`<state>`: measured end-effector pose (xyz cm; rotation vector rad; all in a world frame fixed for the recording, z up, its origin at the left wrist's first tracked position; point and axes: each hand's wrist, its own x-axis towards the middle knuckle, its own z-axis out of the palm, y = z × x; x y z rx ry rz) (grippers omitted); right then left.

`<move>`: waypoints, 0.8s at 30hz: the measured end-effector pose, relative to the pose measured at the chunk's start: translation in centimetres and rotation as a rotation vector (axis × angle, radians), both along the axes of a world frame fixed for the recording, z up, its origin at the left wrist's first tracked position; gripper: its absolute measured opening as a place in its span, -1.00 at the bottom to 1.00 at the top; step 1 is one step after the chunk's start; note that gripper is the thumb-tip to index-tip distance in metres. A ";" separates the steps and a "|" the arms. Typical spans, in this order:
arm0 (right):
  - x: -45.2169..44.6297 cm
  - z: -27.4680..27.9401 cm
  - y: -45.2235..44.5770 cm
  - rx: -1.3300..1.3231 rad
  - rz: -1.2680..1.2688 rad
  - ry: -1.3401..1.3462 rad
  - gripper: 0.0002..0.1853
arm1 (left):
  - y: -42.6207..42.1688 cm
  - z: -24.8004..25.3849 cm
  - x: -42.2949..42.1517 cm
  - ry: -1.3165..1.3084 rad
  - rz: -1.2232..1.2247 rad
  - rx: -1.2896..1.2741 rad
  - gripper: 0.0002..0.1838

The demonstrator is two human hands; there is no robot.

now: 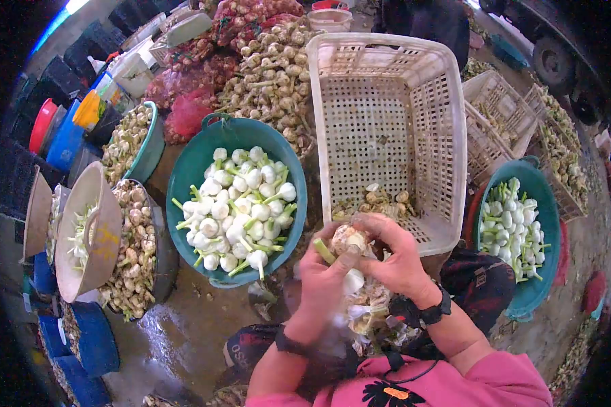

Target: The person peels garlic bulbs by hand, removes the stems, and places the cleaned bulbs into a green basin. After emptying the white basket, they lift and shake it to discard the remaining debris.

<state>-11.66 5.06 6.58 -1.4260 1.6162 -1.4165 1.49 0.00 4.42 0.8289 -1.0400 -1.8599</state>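
Both my hands come together over the near end of a white plastic crate [460, 169]. Between them is a garlic bulb [348, 239] with brownish outer skin and a short green stem. My left hand [317, 275] grips it from the left, thumb across the front; the lower part of this hand is blurred. From the other side my right hand [399, 261] closes on the same bulb, fingers curled over its top. Loose garlic skins [366, 308] lie below the hands, over my lap. A few unpeeled bulbs [387, 200] sit in the crate's near end.
A teal basin [183, 169] of white peeled garlic stands left of the crate, another basin [555, 258] to the right. Behind are heaped unpeeled garlic [268, 78] and red mesh bags [190, 112]. A tilted beige basin [108, 251] and blue tubs [95, 339] crowd the far left.
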 end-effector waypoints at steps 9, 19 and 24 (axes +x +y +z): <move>0.2 1.2 1.4 0.081 -0.074 0.175 -0.83 | 0.2 1.3 0.7 -0.143 -0.077 -0.289 -0.58; 0.6 -0.8 0.3 -0.028 -0.153 0.383 -0.85 | -0.7 0.0 0.8 -0.249 -0.103 -0.412 -0.56; 0.0 -1.1 0.4 0.048 -0.198 0.127 -0.90 | -1.1 0.7 0.7 0.076 -0.184 0.027 -0.54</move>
